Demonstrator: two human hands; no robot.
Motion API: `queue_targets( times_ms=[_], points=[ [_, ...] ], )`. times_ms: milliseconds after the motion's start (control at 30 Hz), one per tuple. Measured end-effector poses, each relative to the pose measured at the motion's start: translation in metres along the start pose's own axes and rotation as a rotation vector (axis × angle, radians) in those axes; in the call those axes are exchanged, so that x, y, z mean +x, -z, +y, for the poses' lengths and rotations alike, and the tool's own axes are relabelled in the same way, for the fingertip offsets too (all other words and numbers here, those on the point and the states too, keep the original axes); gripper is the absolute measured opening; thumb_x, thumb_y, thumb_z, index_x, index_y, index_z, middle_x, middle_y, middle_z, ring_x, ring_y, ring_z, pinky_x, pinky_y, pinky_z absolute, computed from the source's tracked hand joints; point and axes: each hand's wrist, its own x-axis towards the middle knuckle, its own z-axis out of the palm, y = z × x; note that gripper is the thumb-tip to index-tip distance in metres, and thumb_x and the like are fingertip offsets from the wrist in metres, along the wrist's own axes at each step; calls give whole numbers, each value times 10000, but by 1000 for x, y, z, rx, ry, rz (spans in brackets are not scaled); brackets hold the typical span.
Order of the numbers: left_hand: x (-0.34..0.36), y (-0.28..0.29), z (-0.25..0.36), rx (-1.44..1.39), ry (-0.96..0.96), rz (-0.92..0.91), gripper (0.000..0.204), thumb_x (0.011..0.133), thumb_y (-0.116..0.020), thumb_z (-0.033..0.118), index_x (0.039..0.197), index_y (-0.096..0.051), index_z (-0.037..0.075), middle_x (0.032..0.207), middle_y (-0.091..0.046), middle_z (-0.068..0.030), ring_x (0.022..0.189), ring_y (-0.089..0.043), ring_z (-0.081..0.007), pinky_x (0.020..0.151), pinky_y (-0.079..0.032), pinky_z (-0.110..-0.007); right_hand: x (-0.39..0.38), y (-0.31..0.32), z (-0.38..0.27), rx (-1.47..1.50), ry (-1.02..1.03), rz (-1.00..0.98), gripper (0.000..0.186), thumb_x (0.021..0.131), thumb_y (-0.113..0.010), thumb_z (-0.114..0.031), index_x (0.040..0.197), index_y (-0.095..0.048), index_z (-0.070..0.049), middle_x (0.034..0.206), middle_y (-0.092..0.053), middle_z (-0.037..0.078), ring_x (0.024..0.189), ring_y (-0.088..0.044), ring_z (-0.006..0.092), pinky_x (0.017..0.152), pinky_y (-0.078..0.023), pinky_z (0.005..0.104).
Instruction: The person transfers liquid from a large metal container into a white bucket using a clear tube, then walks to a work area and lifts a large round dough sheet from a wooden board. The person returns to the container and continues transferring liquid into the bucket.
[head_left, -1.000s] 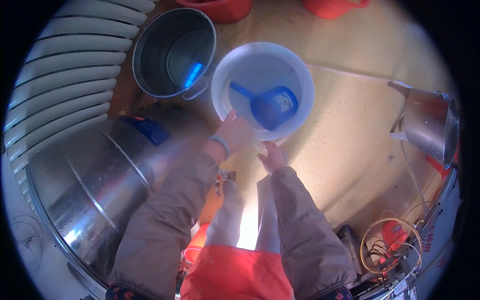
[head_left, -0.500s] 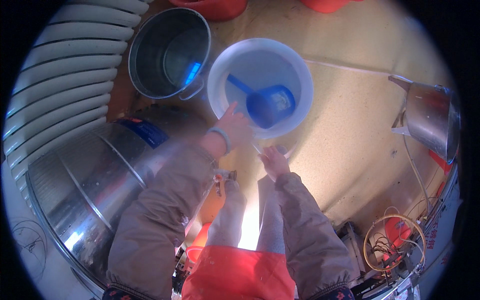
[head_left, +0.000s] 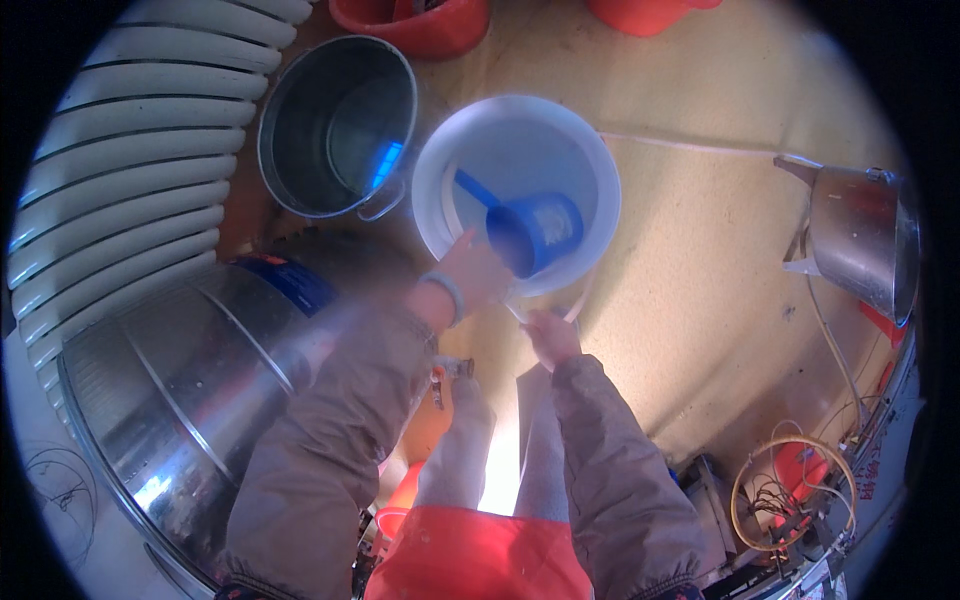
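A round white bucket [head_left: 605, 240] stands on the floor in front of me. Inside it lies a blue dipper [head_left: 552, 222], its handle slanting toward the bucket's far left. My left hand [head_left: 470, 272], with a grey band at the wrist, is over the near left rim beside the dipper's cup. Its fingers are smeared by motion, so whether they grip anything is unclear. My right hand [head_left: 552, 336] is closed just outside the near rim around a thin pale bucket handle [head_left: 581, 303], which shows on both sides of the fist.
A deep metal pot [head_left: 292, 150] stands left of the bucket, near a white radiator [head_left: 165, 145]. A large steel drum [head_left: 190, 370] lies at the left. Red basins [head_left: 440, 32] sit beyond. On the right are a steel kettle-like vessel [head_left: 855, 235] and a hoop with wires [head_left: 740, 500].
The bucket, pot and basins appear slightly lower in the picture. My left hand's outstretched index finger is now drawn in and blurred. My right hand stays closed at the near rim.
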Motion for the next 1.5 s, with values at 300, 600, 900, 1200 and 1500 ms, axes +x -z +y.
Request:
queue_targets(
  times_ms=[300,600,900,1200,1500],
  points=[
    [-17,11,-11,-99,75,95,253,758,-589,347,914,-632,153,927,-591,-43,988,-519,-213,998,-252,-452,9,2,4,21,-53,-69,239,801,-548,-238,930,-585,-40,915,-594,164,890,-543,351,767,-419,427],
    [-34,3,-9,-237,35,296,194,738,-569,328,796,-635,155,795,-554,-13,875,-520,-206,800,-340,-396,19,-15,14,-166,33,44,220,792,-540,-188,968,-550,-56,937,-578,151,885,-527,359,749,-407,456],
    [-29,4,-9,-230,19,232,203,738,-603,314,859,-615,152,820,-551,-46,919,-510,-227,917,-311,-417,13,-13,5,-55,3,33,248,807,-529,-184,1010,-514,-42,1008,-557,165,991,-501,350,837,-401,453],
    [-19,-11,-6,-143,-5,225,210,697,-658,241,884,-616,156,850,-549,-46,965,-500,-227,1018,-237,-466,12,-13,5,-3,-40,-20,305,804,-531,-175,1066,-502,-23,1047,-539,179,1030,-478,355,864,-392,439],
    [-2,-19,6,-57,-65,209,200,666,-650,148,862,-612,148,858,-546,-33,985,-493,-210,1046,-190,-492,13,-19,9,-11,-14,51,371,786,-581,-230,1101,-511,-46,1117,-518,157,1055,-468,328,893,-376,400]
  ],
)
